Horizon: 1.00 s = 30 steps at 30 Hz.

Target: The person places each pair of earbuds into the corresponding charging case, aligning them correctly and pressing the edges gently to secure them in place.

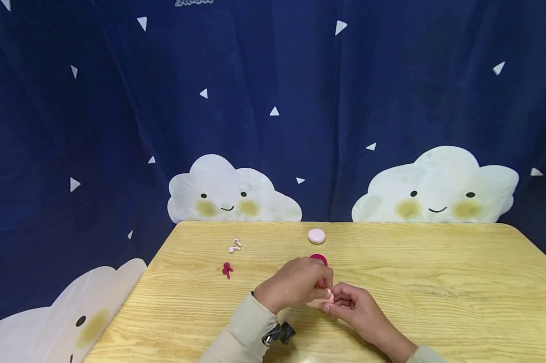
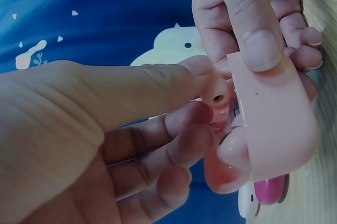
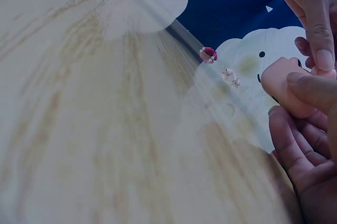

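A peach-pink earbud case [image 2: 279, 124] has its lid tipped back, and my right hand [image 1: 363, 311] grips it, thumb laid on its outer face. My left hand [image 1: 295, 283] pinches a matching pink earbud [image 2: 217, 93] between thumb and forefinger, right at the case's opening. A second pink earbud [image 2: 235, 148] sits at the opening, partly inside. The other left fingers are loosely bent beside the case. In the right wrist view, the case [image 3: 284, 84] shows its outer side, and the pinched earbud is mostly covered by fingers.
Beyond my hands on the wooden table [image 1: 436, 282] lie a magenta case [image 1: 319, 257], partly hidden by the left hand, and a pale pink round case [image 1: 316, 236]. To the left are two pale pink earbuds [image 1: 234, 249] and two magenta earbuds [image 1: 226, 267]. A blue curtain [image 1: 273, 75] hangs behind.
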Available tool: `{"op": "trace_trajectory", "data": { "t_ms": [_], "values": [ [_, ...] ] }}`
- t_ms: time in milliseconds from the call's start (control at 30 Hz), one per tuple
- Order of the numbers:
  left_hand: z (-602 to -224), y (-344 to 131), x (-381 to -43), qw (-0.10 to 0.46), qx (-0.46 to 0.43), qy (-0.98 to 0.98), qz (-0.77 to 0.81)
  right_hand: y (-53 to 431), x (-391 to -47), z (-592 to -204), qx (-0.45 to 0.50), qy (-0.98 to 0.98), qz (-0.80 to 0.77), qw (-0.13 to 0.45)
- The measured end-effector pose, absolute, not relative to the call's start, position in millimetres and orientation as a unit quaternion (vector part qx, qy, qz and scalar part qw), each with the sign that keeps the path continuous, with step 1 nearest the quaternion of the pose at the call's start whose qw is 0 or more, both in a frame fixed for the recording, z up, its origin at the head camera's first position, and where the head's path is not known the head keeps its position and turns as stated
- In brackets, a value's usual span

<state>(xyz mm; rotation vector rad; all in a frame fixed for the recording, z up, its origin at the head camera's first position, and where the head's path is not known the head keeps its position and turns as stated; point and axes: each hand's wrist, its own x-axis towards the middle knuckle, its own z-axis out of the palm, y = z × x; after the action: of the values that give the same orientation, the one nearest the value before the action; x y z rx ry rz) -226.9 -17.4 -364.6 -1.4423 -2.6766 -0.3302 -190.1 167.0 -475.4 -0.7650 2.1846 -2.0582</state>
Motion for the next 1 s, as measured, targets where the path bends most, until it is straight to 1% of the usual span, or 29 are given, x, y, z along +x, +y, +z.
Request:
{"op": "trace_trajectory", "data": {
  "t_ms": [267, 633, 1000],
  "values": [
    [-363.6, -18.0, -228.9, 0.047, -0.474, -0.873, -0.105, 167.1, -190.5, -474.2, -0.248, 0.709, -0.66, 0.022],
    [-363.5, -18.3, -227.8, 0.041, -0.468, -0.877, -0.098, 167.6, -189.4, -473.5, -0.223, 0.719, -0.657, 0.037],
    [-362.7, -18.0, -227.8, 0.033, -0.464, -0.879, -0.103, 168.3, -188.8, -473.1, -0.218, 0.728, -0.65, 0.034]
  ]
}}
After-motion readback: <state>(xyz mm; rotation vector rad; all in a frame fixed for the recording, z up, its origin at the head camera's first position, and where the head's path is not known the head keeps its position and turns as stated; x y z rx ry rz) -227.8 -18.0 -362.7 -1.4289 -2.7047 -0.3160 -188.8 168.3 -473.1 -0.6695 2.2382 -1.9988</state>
